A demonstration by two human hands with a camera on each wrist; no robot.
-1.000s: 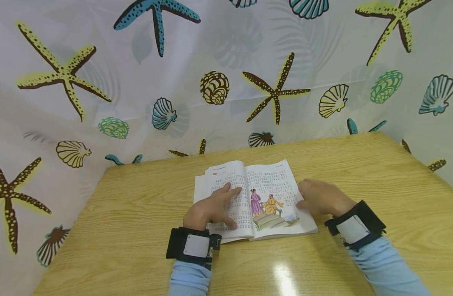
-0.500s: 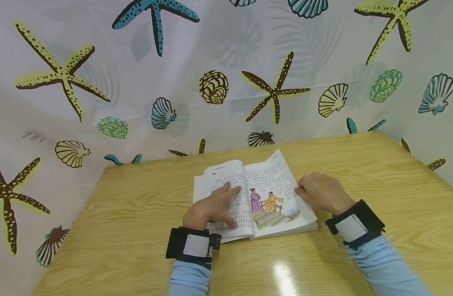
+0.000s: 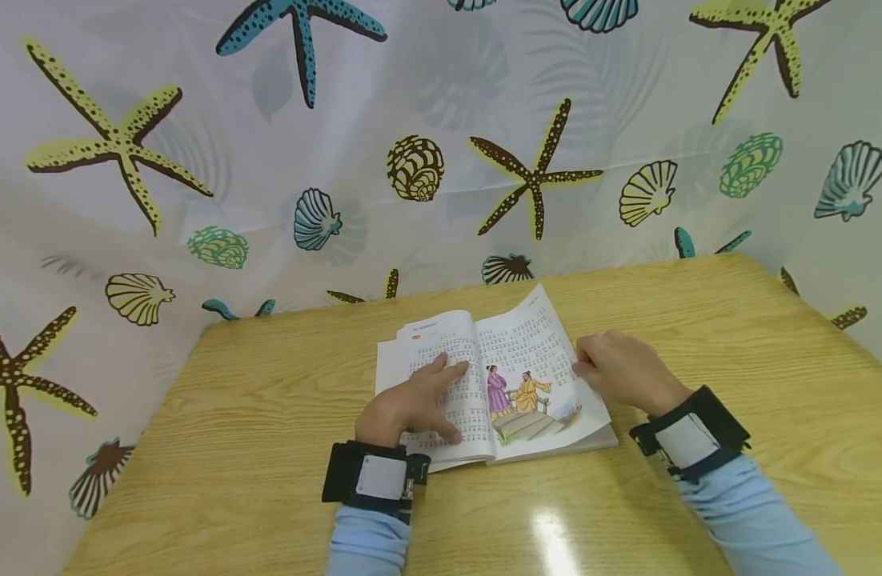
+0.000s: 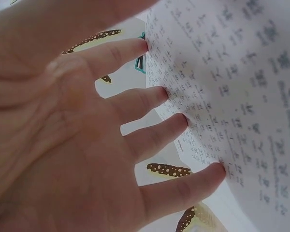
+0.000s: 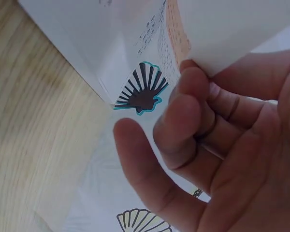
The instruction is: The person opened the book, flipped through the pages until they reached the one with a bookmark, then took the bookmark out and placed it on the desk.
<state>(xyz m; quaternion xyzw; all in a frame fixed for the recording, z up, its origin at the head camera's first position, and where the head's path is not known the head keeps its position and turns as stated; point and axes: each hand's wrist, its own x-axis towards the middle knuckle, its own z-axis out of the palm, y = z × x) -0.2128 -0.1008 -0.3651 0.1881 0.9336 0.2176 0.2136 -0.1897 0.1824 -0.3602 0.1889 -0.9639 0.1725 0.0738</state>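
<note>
An open book [image 3: 448, 336] with printed text and a coloured picture of two robed figures lies on the wooden table. My left hand [image 3: 412, 404] rests on its left page, fingers spread; in the left wrist view the fingertips [image 4: 215, 169] touch the printed paper. At the book's right edge my right hand [image 3: 624, 372] pinches the edge of the right-hand page [image 3: 535, 336], whose far corner is raised. The right wrist view shows that lifted page [image 5: 232, 29] between thumb and index finger, the other fingers loosely curled beside it.
The wooden table [image 3: 268, 448] extends around the book on all sides. A white cloth [image 3: 268, 152] printed with starfish and shells hangs behind and beside the table. Black straps with pale plates sit on both wrists.
My right hand has taken hold of the right page's edge and moved slightly up and left. The page's far corner has risen and curled. My left hand has stayed in place.
</note>
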